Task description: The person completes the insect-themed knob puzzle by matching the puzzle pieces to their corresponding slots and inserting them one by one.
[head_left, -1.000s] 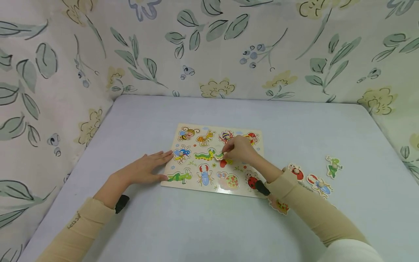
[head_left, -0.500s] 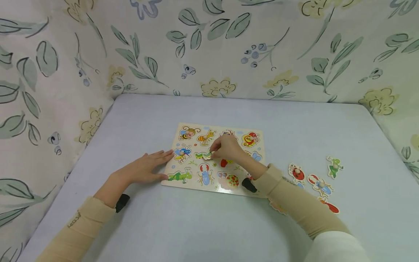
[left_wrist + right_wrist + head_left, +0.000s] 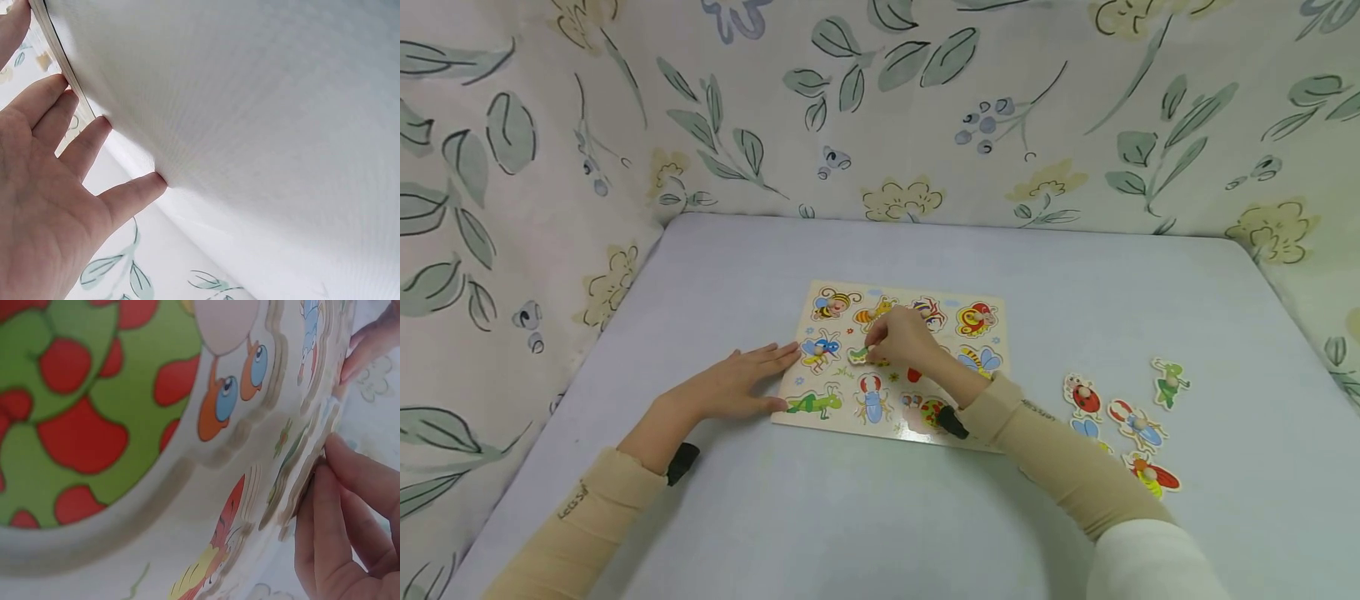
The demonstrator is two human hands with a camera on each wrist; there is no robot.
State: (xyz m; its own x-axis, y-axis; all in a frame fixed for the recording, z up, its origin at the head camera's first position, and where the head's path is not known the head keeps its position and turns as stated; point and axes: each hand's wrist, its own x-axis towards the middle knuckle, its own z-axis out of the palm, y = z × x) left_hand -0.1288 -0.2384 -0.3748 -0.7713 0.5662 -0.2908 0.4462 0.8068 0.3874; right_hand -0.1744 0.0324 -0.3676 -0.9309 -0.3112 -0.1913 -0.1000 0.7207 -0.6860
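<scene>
A wooden insect puzzle board (image 3: 842,423) lies flat on the table. My right hand (image 3: 902,342) is over its middle row and pinches a green caterpillar puzzle piece (image 3: 857,356) at the caterpillar recess. In the right wrist view the piece (image 3: 307,478) shows edge-on between thumb and fingers, close against the board, partly hidden by the fingers. My left hand (image 3: 737,385) rests at the board's left edge with fingers spread; the left wrist view has its fingertips at that edge (image 3: 59,56).
Right of the board lie several loose pieces: a ladybug (image 3: 1082,396), a stag beetle (image 3: 1138,425), a green grasshopper-like insect (image 3: 1169,383) and a red-winged insect (image 3: 1152,475). A blue-winged piece (image 3: 1086,429) is partly behind the right sleeve. Floral fabric (image 3: 895,125) stands behind the table.
My right hand has moved left across the board with the caterpillar piece, from right of the caterpillar recess to over it. The left hand has stayed at the board's edge.
</scene>
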